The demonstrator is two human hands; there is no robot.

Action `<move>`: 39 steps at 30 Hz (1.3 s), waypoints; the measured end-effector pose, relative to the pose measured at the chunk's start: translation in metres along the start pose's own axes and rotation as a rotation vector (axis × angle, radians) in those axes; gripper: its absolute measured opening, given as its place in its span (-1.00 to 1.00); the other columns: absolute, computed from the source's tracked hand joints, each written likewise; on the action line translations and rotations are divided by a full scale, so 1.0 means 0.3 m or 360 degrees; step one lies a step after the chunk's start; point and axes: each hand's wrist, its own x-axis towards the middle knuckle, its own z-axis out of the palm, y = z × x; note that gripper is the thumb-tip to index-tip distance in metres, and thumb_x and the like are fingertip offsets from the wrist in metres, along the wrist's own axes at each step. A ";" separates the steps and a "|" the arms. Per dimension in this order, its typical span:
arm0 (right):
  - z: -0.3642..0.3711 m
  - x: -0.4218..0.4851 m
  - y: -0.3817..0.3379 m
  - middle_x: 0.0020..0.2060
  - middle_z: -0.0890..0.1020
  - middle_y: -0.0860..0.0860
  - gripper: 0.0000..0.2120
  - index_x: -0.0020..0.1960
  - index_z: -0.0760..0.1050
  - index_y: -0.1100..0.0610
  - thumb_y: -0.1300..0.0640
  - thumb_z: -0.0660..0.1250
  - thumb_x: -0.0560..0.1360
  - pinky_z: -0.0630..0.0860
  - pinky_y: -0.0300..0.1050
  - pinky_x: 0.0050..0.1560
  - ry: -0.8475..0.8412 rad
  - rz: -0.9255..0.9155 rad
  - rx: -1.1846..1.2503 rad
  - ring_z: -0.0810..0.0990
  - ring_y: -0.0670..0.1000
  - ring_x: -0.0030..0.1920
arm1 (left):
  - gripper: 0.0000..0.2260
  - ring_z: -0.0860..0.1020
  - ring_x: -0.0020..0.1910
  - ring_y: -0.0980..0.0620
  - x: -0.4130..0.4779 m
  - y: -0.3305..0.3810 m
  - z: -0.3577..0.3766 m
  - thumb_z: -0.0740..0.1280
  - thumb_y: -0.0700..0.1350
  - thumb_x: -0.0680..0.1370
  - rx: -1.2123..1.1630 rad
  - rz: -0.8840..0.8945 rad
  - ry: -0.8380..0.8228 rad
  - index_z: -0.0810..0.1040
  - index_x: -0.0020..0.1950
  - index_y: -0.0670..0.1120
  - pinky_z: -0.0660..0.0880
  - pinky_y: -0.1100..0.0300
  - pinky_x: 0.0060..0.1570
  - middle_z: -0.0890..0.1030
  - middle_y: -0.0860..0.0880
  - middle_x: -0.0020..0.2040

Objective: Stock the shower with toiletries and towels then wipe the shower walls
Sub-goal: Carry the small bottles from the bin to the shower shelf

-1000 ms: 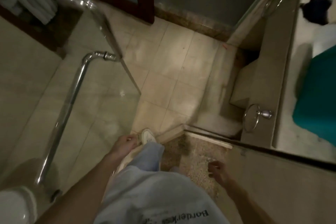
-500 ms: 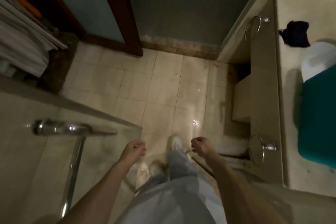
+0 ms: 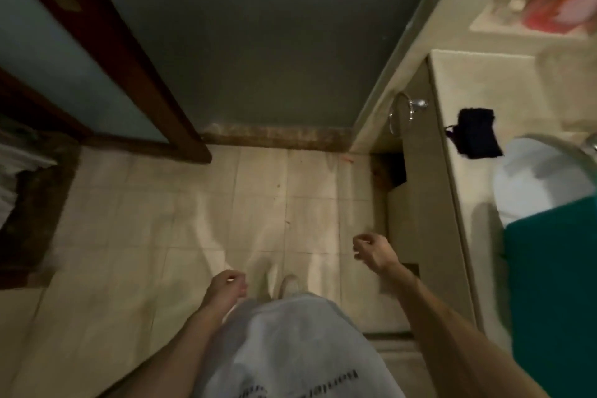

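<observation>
My left hand (image 3: 227,284) hangs in front of my grey shirt (image 3: 290,349), low over the tiled floor (image 3: 145,236). Its fingers are loosely curled toward the palm, with nothing in them and nothing touching them. My right hand (image 3: 371,250) is held further out, close to the front face of the vanity counter (image 3: 468,90) but apart from it. Its fingers (image 3: 361,241) curl in loosely too, thumb near the forefinger, and there is nothing between them. So both my hands are empty and relaxed, neither a tight fist nor spread flat.

The teal towel (image 3: 555,300) lies on the counter to my right, well apart from my right hand. From where I look, its far edge covers the near part of the white basin (image 3: 542,178). Beyond the basin a small black cloth (image 3: 478,132) sits on the counter near its front edge. A chrome towel ring (image 3: 400,113) is fixed to the counter's front face, just beside that cloth. At the top right of my view there is something pink and red (image 3: 565,0), too blurred for me to tell what it is.

At the left edge I can see some white folded fabric (image 3: 19,165), blurred, against something dark. A dark wooden door frame (image 3: 129,58) runs down to the floor ahead on my left. The toe of my pale shoe (image 3: 289,284) shows past the hem of my shirt, on the floor between my two hands
</observation>
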 end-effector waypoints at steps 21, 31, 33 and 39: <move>0.279 -0.343 0.218 -0.07 0.65 0.14 -0.92 0.00 0.56 0.14 0.16 0.30 0.61 0.49 -0.32 -0.31 0.0831 0.0901 0.1114 0.65 0.06 -0.15 | -0.87 0.64 -0.01 -0.12 0.294 1.019 0.327 0.24 -0.24 0.63 0.1306 0.0871 -0.0884 0.58 -0.01 -0.11 0.49 0.19 -0.14 0.67 -0.16 -0.04; -0.009 -0.564 0.199 -0.01 0.68 -0.10 -0.80 0.19 0.60 0.04 0.10 0.32 0.60 0.58 -0.10 0.11 0.1899 0.0663 0.1306 0.65 -0.13 0.00 | -0.85 0.58 -0.21 -0.07 0.247 0.949 0.577 0.27 -0.22 0.65 0.1874 0.0804 -0.1028 0.57 0.16 -0.23 0.44 0.17 -0.25 0.63 -0.14 -0.16; -0.111 -0.624 0.205 -0.03 0.65 -0.19 -0.81 0.17 0.60 -0.03 0.09 0.28 0.61 0.55 -0.24 0.05 0.2161 0.0682 0.1245 0.60 -0.24 -0.03 | -0.86 0.63 -0.04 -0.07 0.145 0.957 0.654 0.28 -0.17 0.65 0.1972 0.1007 -0.1145 0.57 0.17 -0.14 0.53 0.10 -0.03 0.66 -0.14 0.00; -0.451 -0.766 0.271 -0.11 0.68 -0.10 -0.88 0.07 0.61 0.06 0.17 0.31 0.59 0.56 -0.28 -0.11 0.2959 0.0402 0.1140 0.65 -0.11 -0.12 | -0.84 0.62 0.08 0.15 -0.286 1.023 0.987 0.30 -0.04 0.63 0.2021 0.1874 -0.1519 0.58 0.17 0.14 0.58 0.12 0.09 0.66 0.13 0.06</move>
